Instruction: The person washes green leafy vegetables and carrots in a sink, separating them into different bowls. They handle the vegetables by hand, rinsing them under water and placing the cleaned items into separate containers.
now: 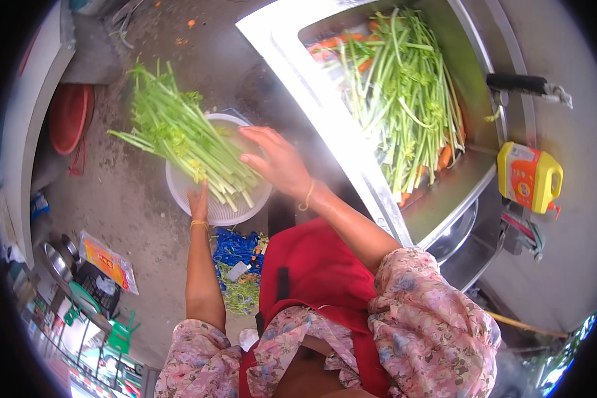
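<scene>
My left hand [199, 201] supports a bunch of celery [179, 119] near its cut stalk ends, thumb up against the stalks. The bunch slants, leaves toward the far left and cut ends toward me. Beneath it a white plastic colander basket [253, 211] is partly hidden. My right hand [278, 161], fingers apart and holding nothing, hovers at the right of the stalks. At the right, a stainless steel sink [452, 199] contains a large heap of celery [403, 109] lying over carrots [445, 156].
A tap with a black handle [517, 82] and a yellow jug [527, 176] are beyond the sink's right side. Below the basket lie a blue plastic bag [236, 246] and green trimmings [241, 293]. A red basin [72, 119] and a green stool [122, 336] stand at left.
</scene>
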{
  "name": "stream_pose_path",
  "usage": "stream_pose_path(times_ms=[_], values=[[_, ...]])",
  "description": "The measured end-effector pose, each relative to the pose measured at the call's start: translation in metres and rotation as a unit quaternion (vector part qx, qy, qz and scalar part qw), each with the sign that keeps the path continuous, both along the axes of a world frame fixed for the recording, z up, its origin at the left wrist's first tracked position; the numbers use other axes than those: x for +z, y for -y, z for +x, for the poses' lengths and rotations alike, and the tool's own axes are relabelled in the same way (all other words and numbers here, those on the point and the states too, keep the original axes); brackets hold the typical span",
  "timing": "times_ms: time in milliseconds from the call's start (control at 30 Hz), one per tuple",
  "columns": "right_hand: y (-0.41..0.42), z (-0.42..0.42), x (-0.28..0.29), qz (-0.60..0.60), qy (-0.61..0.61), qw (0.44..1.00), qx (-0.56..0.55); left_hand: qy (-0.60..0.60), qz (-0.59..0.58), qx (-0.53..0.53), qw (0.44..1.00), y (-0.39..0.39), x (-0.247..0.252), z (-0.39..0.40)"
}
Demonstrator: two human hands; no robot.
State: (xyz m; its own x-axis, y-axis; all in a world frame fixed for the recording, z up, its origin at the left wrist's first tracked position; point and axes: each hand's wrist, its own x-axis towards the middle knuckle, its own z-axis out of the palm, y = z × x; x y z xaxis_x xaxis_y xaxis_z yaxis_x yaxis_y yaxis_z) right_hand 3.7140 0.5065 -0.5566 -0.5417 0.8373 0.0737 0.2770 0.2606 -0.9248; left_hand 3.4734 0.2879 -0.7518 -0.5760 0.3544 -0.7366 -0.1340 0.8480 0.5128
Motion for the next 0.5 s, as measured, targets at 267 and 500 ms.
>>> stream_pose_path(times_ms=[267, 500], values=[[-0.093, 0.316, -0.040, -0.069, 0.157, 0.930, -0.324, -0.193, 0.326, -0.053, 0.924, -0.143, 0.182, 0.084], [-0.140, 0.569, -0.128, -0.329, 0.237, 0.839, -0.363, 0.187, 0.297, -0.225, 0.909, -0.313, 0.237, 0.294]])
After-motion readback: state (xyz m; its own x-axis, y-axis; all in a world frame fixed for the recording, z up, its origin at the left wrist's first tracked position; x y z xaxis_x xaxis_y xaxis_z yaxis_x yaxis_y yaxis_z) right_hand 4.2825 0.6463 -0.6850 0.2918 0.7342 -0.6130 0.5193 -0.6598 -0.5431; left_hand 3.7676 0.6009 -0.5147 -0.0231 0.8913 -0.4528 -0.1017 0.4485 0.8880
